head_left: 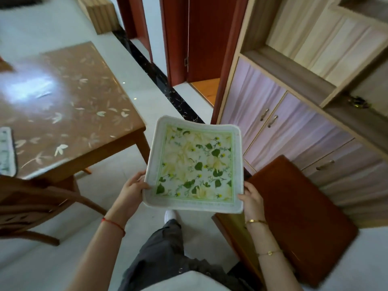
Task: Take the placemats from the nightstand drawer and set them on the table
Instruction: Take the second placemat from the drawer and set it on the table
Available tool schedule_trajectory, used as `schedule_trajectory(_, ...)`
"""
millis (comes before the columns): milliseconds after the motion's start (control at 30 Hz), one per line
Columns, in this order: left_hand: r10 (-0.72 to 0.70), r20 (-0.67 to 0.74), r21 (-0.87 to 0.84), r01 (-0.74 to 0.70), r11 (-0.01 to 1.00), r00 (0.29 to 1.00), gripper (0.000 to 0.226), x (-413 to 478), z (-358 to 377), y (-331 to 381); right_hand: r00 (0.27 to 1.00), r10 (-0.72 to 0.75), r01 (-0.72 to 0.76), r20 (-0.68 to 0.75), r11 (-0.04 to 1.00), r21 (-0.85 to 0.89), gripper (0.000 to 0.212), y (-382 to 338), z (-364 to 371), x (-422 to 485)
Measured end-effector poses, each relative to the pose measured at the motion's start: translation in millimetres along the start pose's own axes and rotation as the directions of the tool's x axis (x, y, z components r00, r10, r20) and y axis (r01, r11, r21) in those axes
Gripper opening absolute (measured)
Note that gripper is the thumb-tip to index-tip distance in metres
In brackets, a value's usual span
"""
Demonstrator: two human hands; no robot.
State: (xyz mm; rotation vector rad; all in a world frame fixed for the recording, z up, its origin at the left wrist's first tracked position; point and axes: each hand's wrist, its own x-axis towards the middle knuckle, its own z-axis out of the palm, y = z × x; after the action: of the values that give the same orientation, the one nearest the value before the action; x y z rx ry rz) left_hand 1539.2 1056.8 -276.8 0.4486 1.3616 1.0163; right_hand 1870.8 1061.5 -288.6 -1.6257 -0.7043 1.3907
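Filling the left half of the frame: a brown table with a glossy leaf-patterned top, running off the left edge and partly washed out by glare. Taking up the right side: a pale cabinet with lilac doors, its top cut off. Sitting at lower right: a reddish-brown nightstand, front hidden behind the right arm, so drawer state impossible to make out. Poking in at lower left: a wooden chair, blurred. Being held flat in mid-air at centre, between table and nightstand: a square placemat, white-bordered with green leaves. Showing only as a sliver at the table's left edge: a second placemat. Gripping the mat's near corners: left hand and right hand, thumbs on top, other fingers hidden underneath.
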Motion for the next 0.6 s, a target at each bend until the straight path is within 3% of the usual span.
schedule_trajectory(367, 0.069, -0.228, -0.074, -0.088, 0.993, 0.971, 0.046, 85, -71, 105, 0.983, -0.059, 0.071, 0.174, 0.995, -0.066, 0.047, -79, 163, 109)
schedule_trajectory(600, 0.076, -0.344, -0.112, -0.122, 0.986, 0.936, 0.052, 110, -94, 138, 0.961, -0.044, 0.085, 0.273, 0.986, -0.141, 0.045, -101, 227, 164)
